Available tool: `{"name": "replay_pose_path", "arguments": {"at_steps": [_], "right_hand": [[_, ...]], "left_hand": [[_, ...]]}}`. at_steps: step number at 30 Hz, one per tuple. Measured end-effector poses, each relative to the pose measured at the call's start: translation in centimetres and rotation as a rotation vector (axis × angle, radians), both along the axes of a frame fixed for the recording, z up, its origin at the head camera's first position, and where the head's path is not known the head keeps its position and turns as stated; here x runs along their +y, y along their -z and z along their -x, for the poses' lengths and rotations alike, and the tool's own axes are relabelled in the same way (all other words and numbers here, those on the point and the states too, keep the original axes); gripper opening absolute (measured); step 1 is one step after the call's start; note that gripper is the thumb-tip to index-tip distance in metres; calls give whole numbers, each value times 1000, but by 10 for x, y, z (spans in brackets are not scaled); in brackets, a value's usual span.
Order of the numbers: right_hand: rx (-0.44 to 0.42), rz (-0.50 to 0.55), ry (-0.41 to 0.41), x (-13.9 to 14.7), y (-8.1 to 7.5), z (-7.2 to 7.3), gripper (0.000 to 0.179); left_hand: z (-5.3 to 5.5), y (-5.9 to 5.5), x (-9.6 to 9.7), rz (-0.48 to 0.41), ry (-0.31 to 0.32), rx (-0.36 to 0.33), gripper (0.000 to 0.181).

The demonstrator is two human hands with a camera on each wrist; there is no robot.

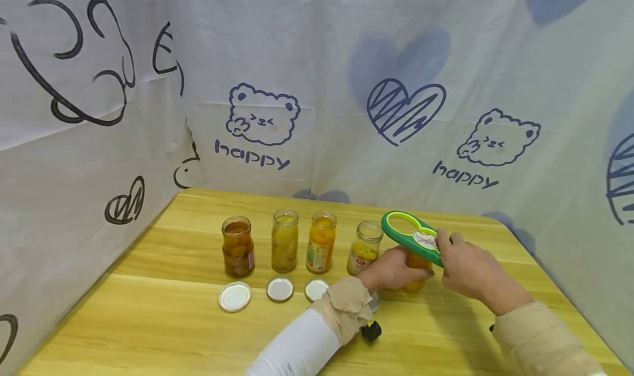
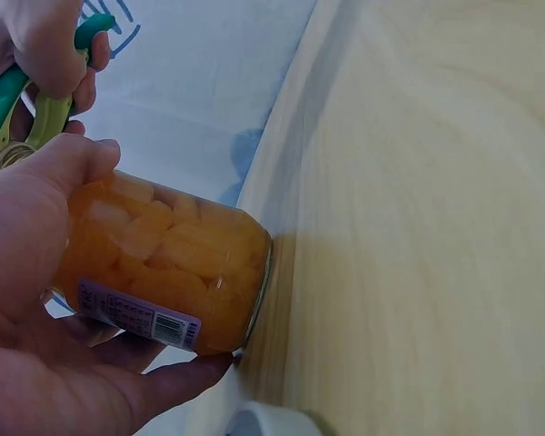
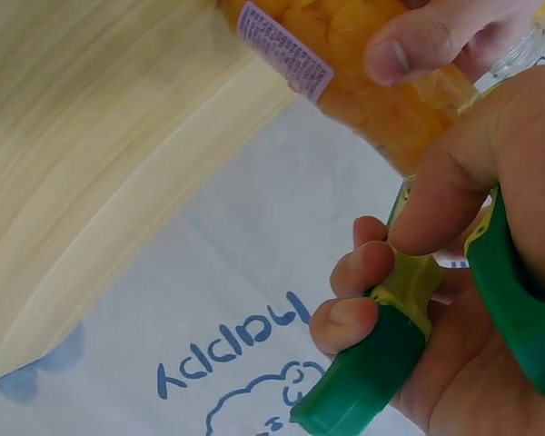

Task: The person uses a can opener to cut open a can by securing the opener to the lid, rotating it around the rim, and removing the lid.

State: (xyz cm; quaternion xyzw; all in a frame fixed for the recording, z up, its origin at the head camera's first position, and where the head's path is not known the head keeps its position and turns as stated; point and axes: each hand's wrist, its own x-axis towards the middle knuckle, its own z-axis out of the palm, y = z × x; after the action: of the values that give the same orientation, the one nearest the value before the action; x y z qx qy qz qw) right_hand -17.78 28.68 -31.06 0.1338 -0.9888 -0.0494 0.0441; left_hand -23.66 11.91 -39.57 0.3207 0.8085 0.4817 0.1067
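My left hand [image 1: 393, 268] grips a glass jar of orange fruit pieces [image 2: 163, 254] with a purple barcode label, thumb on one side and fingers beneath. The jar stands at the right end of a row, its base at the wooden table. In my right hand [image 1: 475, 268] is a green and yellow jar opener [image 3: 363, 372], gripped by its handles. The opener lies across the jar's top, which is hidden under it in the head view. Just left of the left hand stands an uncovered jar of yellow fruit [image 1: 364, 249].
Further left stand uncovered jars of orange fruit [image 1: 321, 244], pale yellow fruit [image 1: 284, 244] and dark brown fruit [image 1: 238, 249]. White lids [image 1: 235, 297] lie in front of them, one partly behind the left wrist. Printed cloth walls [image 1: 337, 161] border the table [image 1: 163, 321].
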Motion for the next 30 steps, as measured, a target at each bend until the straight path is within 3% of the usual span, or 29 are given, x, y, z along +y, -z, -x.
{"name": "replay_pose_path", "arguments": {"at_steps": [10, 30], "right_hand": [[34, 21, -48, 7, 4, 1, 63], [36, 35, -73, 10, -3, 3, 67]], "left_hand": [[0, 0, 0, 23, 2, -13, 58], [2, 0, 0, 1, 32, -39, 55]]}}
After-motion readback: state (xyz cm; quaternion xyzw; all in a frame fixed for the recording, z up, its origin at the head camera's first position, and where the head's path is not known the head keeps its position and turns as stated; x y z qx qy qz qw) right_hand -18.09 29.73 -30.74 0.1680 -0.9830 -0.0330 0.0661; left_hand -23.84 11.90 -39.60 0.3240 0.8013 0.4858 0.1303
